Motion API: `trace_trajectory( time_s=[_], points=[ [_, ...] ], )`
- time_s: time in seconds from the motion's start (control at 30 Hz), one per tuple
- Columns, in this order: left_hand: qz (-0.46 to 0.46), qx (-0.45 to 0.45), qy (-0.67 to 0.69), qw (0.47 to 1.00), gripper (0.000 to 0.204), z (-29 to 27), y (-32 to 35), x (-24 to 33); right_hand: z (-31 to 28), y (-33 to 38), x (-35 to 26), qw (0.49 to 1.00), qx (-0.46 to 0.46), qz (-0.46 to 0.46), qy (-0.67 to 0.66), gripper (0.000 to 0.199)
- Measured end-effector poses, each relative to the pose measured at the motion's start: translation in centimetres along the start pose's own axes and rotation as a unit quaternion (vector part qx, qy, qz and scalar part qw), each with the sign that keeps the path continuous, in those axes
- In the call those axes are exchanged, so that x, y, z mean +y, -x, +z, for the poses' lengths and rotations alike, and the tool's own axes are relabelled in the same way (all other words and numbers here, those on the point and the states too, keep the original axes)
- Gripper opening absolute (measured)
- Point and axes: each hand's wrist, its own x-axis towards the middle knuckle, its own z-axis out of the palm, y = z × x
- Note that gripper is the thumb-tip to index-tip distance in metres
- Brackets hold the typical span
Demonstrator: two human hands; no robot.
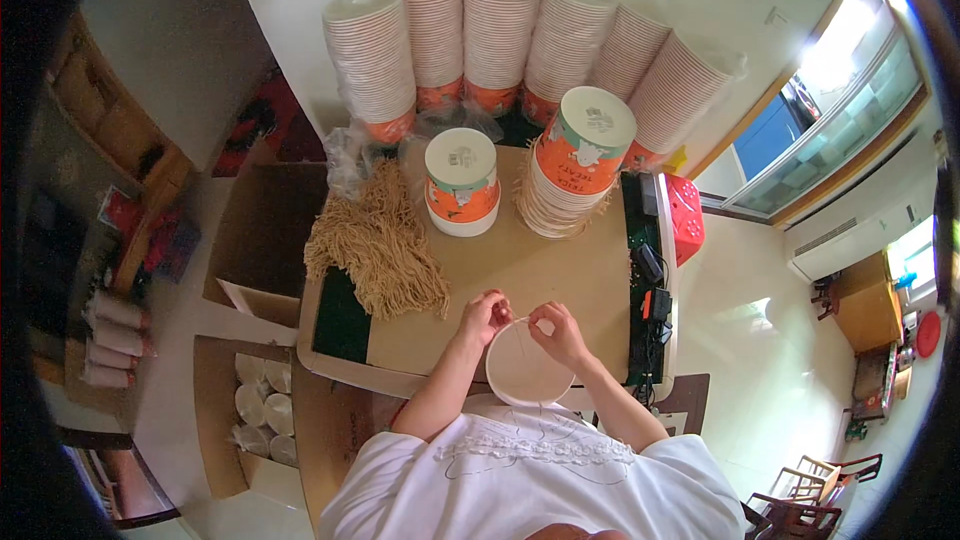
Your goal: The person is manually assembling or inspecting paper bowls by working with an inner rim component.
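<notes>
Both hands have a narrow pinch grip at the top rim of a paper bowl point(527, 372), which sits at the lower middle of the frame on the near edge of the bench point(560, 270): the left hand point(484, 317) pinches at the rim's upper left and the right hand point(556, 330) at its upper right, with what looks like a thin string running down across the bowl's pale inside, though it is too fine to tell which fingers hold it. The bowl seems to hang partly over the bench edge toward the person's white shirt point(530, 480), so a firm tug on the rim could tip it off into the lap. If the string is under tension, pulling it unevenly may crease or tear the thin paper wall. Just left of the left hand lies a loose heap of tan strings point(380, 245); a forearm sweeping across could drag strands off the bench toward the open cardboard box point(245, 420) at lower left. In the upper middle, a short stack of bowls point(461, 183) and a taller, leaning stack point(578, 162) stand well apart from the hands, and the leaning one looks likeliest to topple if the bench is jolted.
</notes>
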Motion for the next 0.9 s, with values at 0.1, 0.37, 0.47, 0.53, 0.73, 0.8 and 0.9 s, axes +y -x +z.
trace_trajectory(
  time_s=[0.1,0.37,0.47,0.53,0.73,0.8,0.9],
  points=[
    [0.107,0.095,0.0,0.99,0.011,2.5,0.1,0.1,-0.2,0.0,0.3,1.0,-0.001,0.014,0.005,0.009],
    [0.213,0.109,-0.592,0.77,0.043,2.8,2.3,-0.1,0.2,-0.1,0.4,0.999,0.001,0.037,0.0,0.011],
    [0.141,0.041,-0.647,0.748,0.03,3.8,3.2,0.3,0.2,-0.2,0.6,0.999,0.012,0.027,0.011,0.012],
    [0.191,0.07,-0.626,0.753,0.021,4.4,3.5,0.2,0.4,0.0,1.2,0.999,0.022,0.022,0.007,0.012],
    [0.145,0.088,-0.576,0.8,0.013,3.3,3.9,-0.3,-0.2,0.4,-0.1,0.964,0.059,0.151,-0.21,0.005],
    [0.165,0.076,-0.581,0.794,0.012,3.8,4.0,-0.4,-0.1,1.1,0.3,0.937,0.082,0.184,-0.285,0.004],
    [0.192,0.074,-0.583,0.786,0.011,3.9,4.0,-0.4,0.2,1.3,0.5,0.933,0.093,0.167,-0.306,0.007]
  ],
)
